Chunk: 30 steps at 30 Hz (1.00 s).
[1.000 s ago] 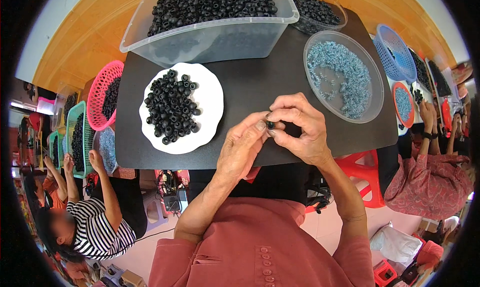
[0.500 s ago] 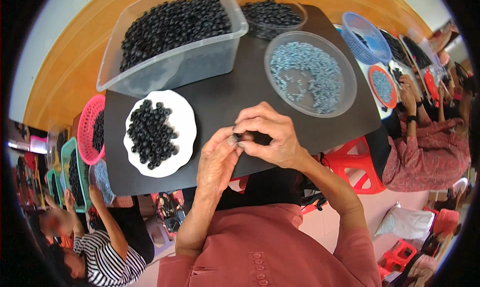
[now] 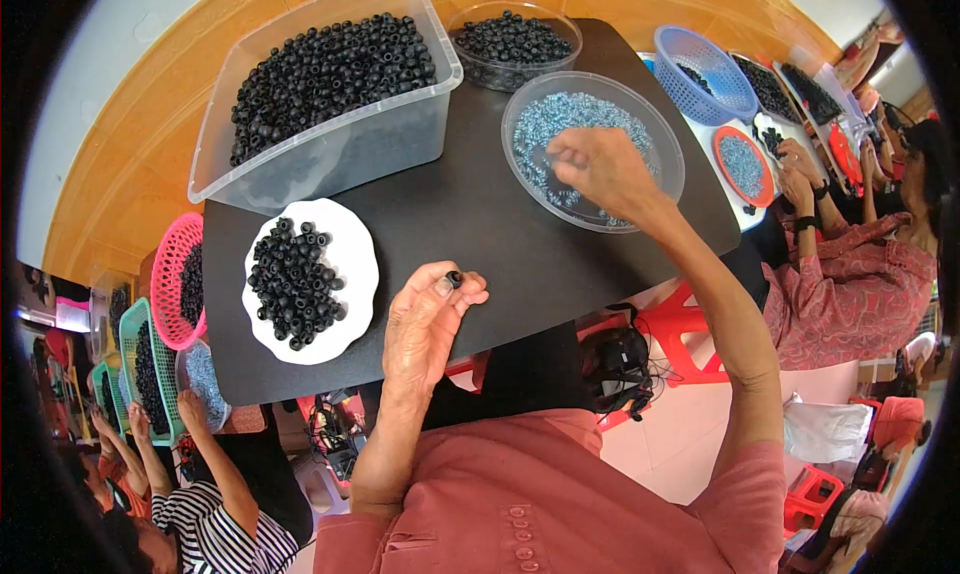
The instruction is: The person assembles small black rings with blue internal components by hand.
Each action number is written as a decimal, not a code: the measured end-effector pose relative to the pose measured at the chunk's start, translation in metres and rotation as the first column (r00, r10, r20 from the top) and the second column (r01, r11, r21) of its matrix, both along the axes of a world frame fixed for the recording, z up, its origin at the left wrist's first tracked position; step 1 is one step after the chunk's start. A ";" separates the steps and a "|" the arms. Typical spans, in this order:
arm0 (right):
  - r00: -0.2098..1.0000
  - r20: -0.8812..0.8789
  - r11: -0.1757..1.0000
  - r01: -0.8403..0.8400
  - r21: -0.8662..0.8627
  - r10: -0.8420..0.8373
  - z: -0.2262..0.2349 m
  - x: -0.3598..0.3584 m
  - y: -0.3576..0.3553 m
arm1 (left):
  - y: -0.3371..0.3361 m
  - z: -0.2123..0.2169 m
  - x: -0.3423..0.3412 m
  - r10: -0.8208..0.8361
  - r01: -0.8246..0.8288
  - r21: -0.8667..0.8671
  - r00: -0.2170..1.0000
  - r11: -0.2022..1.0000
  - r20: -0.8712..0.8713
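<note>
My left hand (image 3: 420, 324) is held over the near edge of the dark table, thumb and fingers pinching a small round black piece (image 3: 454, 279) with a hole, much like a bead. Over at the right, my right hand (image 3: 612, 172) hovers above a round clear tray (image 3: 676, 169) of tiny shiny blue-silver pieces (image 3: 585, 112). Its fingers are curled together, and whatever they hold is hidden. Left of my left hand, a white scalloped plate (image 3: 358, 264) carries a pile of black pieces (image 3: 293, 284) like the pinched one.
A large clear tub (image 3: 330, 159) of black pieces fills the back left of the table (image 3: 450, 209). Beside it stands a round clear bowl (image 3: 490, 77) of the same. People work at both sides, near a blue basket (image 3: 725, 94) and a pink basket (image 3: 172, 274). Red stools (image 3: 680, 339) stand nearby.
My hands were together over the table's near edge. My right hand has moved away, up and right to the round tray; my left stays near its place, the black piece now plainly showing.
</note>
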State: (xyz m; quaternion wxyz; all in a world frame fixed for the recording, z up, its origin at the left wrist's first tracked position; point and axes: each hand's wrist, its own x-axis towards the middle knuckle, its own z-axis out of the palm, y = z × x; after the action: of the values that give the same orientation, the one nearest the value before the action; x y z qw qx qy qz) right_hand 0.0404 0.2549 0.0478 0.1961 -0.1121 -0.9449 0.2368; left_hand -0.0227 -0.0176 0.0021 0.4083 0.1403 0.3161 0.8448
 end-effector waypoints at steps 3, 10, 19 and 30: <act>1.000 0.024 0.964 0.001 0.267 -0.007 -0.011 -0.005 0.002 | -0.001 0.001 0.002 0.010 -0.010 -0.016 1.000 1.000 0.021; 0.996 -0.066 0.992 0.067 0.104 -0.060 -0.001 -0.005 -0.010 | -0.001 0.002 0.000 -0.001 0.001 0.009 1.000 1.000 0.022; 0.966 -0.245 0.703 -0.232 -0.672 0.085 0.011 0.002 -0.115 | -0.001 0.005 0.001 0.033 -0.036 0.032 0.996 0.999 0.088; 0.932 -0.214 0.808 -0.360 -0.467 0.291 0.013 -0.004 -0.124 | -0.002 0.004 0.002 0.030 -0.031 0.028 0.999 0.999 0.037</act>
State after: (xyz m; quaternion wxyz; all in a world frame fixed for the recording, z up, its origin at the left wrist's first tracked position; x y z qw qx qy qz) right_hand 0.0367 0.1310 0.0605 0.1790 0.0209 -0.8414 0.5095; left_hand -0.0205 -0.0195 0.0060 0.3992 0.1261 0.2986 0.8577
